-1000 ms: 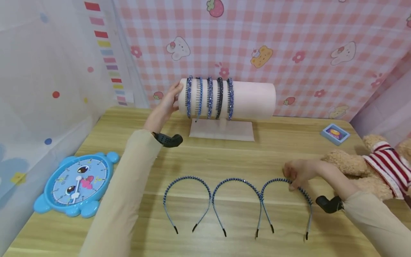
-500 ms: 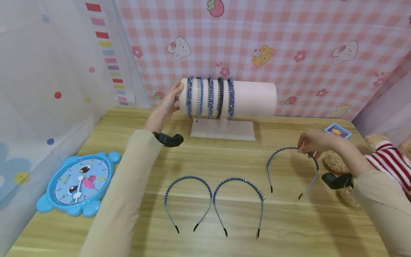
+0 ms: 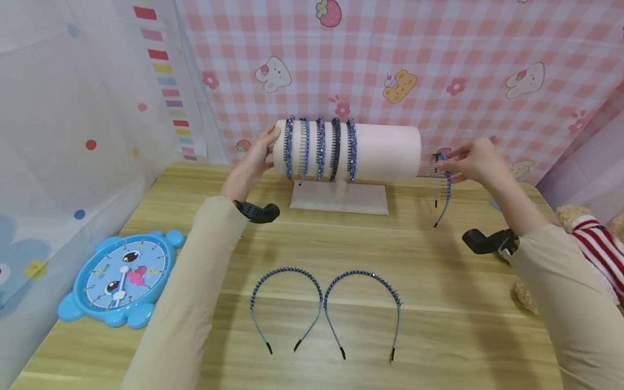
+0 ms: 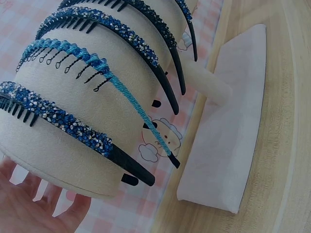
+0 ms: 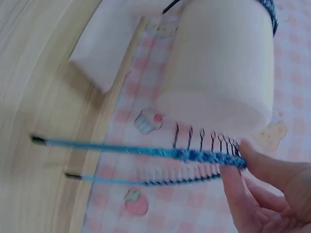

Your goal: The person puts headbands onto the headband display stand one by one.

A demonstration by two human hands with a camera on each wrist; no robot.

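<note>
In the head view my left hand (image 3: 251, 162) holds the left end of a pale cylindrical headband stand (image 3: 385, 151); the left wrist view shows its fingertips (image 4: 77, 209) along that end's rim. Several blue and dark headbands (image 3: 352, 151) with glittery or braided tops sit side by side on the stand's left half. Just off the stand's bare right end, my right hand (image 3: 480, 161) pinches a thin braided blue headband (image 5: 126, 149) at its top. Its toothed arch faces the cylinder's end, with the black-tipped legs hanging down in the head view.
Two thin blue headbands, a left one (image 3: 287, 269) and a right one (image 3: 363, 272), lie on the wooden table (image 3: 312, 238). A blue toy clock (image 3: 127, 276) lies at left. A teddy bear (image 3: 595, 238) in a striped shirt is at right, partly behind my sleeve.
My right hand has lifted the rightmost headband from the table, carried it back and up to the stand's right end, and turned it edge-on. The left hand keeps its hold.
</note>
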